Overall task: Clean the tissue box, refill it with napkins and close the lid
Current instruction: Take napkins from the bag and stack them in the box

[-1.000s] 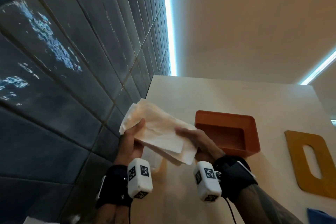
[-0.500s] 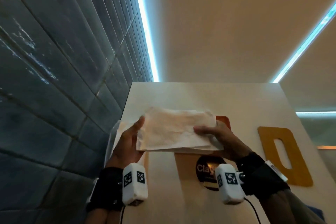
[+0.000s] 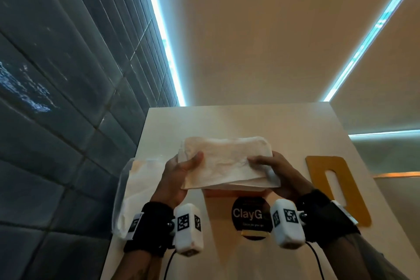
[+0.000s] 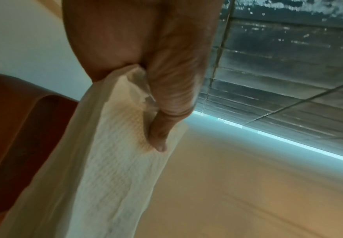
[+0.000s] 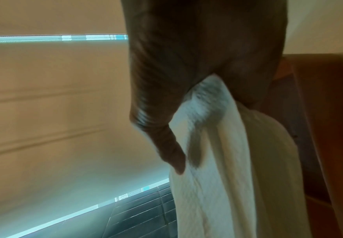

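A stack of white napkins point(image 3: 223, 162) is held flat between both hands above the orange tissue box point(image 3: 229, 193), which is almost wholly hidden under it. My left hand point(image 3: 181, 170) grips the stack's left end, thumb on top, and my right hand point(image 3: 270, 167) grips the right end. The wrist views show each thumb pressed on the embossed napkins point(image 4: 113, 161) point(image 5: 223, 169), with the box's orange wall point(image 4: 18, 128) point(image 5: 319, 112) beside them. The yellow lid point(image 3: 336, 188) with its slot lies flat on the table to the right.
A clear plastic pack of napkins point(image 3: 134, 191) lies on the white table point(image 3: 250, 120) by the dark tiled wall point(image 3: 56, 98) at left. A round black sticker reading "ClayG" point(image 3: 251, 216) sits on the table just in front of the box.
Both hands have carried the napkin stack from the left of the box to over it and levelled it. The open box, plainly seen before, is now covered by the stack.
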### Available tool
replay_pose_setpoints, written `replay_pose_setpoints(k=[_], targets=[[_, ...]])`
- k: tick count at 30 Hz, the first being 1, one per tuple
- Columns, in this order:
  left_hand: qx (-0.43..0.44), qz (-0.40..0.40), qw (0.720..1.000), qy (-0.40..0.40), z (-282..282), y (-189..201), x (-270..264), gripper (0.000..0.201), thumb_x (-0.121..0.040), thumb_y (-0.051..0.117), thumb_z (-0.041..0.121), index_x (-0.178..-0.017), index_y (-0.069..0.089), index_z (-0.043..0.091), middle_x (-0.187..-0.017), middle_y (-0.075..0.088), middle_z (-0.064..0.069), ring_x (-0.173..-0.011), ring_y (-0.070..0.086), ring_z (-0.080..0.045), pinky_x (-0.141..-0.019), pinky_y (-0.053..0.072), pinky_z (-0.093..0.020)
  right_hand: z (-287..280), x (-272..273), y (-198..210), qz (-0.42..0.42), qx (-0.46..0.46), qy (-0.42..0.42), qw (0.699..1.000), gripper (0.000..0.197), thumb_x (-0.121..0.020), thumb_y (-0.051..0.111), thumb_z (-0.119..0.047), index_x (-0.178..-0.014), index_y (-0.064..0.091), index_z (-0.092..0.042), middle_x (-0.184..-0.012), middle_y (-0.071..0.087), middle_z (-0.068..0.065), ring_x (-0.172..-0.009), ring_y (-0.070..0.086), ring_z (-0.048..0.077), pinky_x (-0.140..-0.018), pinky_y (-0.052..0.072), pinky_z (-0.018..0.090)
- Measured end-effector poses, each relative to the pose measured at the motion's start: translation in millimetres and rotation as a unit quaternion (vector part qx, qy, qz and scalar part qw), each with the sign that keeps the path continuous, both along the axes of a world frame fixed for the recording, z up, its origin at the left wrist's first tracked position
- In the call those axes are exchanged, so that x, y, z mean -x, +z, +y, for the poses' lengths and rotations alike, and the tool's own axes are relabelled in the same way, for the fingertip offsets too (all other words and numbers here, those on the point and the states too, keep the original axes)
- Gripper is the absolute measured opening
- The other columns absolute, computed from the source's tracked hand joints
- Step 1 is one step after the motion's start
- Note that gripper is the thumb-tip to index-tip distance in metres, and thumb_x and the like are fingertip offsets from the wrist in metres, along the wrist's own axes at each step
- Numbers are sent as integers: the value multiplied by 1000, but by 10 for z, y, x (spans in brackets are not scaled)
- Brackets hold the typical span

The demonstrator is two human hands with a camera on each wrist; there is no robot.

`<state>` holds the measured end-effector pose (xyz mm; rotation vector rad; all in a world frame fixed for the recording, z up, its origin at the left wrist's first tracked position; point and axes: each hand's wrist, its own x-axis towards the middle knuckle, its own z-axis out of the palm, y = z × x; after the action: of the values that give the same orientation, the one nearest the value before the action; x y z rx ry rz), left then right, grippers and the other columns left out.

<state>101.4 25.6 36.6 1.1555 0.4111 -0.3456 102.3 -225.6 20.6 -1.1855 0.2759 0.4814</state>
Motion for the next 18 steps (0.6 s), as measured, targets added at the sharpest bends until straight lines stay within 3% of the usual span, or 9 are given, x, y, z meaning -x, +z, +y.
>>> replay_pose_setpoints(k=[4,7,10,12,15,18], targets=[[4,18,1000,-23,-83,-19,-68,36,-81,70,16,-114,63,2,-110,72,-16,-102,68,-33,-84,58,-43,-14,-4,24,12,3,-26,1000,50,-75,77,-14,-121,62,1,-115,70,21,-101,69,38,-83,60,46],[-24,39,998,-49,-88,-81,-127,30,-82,67,8,-111,64,1,-106,72,-17,-96,69,-32,-75,59,-39,-80,-36,-18,7,36,-49,998,44,-77,76,-12,-118,64,-1,-113,72,19,-101,69,38,-87,58,48],[-127,44,989,-57,-124,-195,-204,32,-80,70,4,-111,63,-2,-107,71,-17,-95,69,-32,-81,57,-42,-154,-86,-115,-2,103,-68,992,45,-78,78,-18,-120,64,-7,-114,73,14,-103,70,34,-95,54,52],[-198,53,976,-70,-167,-267,-248,29,-78,73,7,-105,65,-1,-102,73,-15,-92,70,-29,-87,56,-45,-171,-118,-171,-2,167,-78,983,41,-79,76,-18,-118,64,-9,-113,72,13,-100,70,33,-92,55,50],[-288,51,953,-83,-213,-355,-295,27,-74,75,16,-97,68,3,-98,73,-14,-89,70,-29,-87,56,-49,-139,-145,-239,-7,287,-76,955,40,-81,73,-21,-117,60,-10,-111,69,11,-97,68,30,-86,58,46],[-404,23,910,-91,-261,-367,-315,31,-72,74,21,-97,69,4,-97,72,-13,-90,68,-28,-79,57,-36,-76,-152,-242,-15,398,-55,916,47,-81,72,-29,-121,56,-10,-111,65,7,-98,63,27,-82,57,40]])
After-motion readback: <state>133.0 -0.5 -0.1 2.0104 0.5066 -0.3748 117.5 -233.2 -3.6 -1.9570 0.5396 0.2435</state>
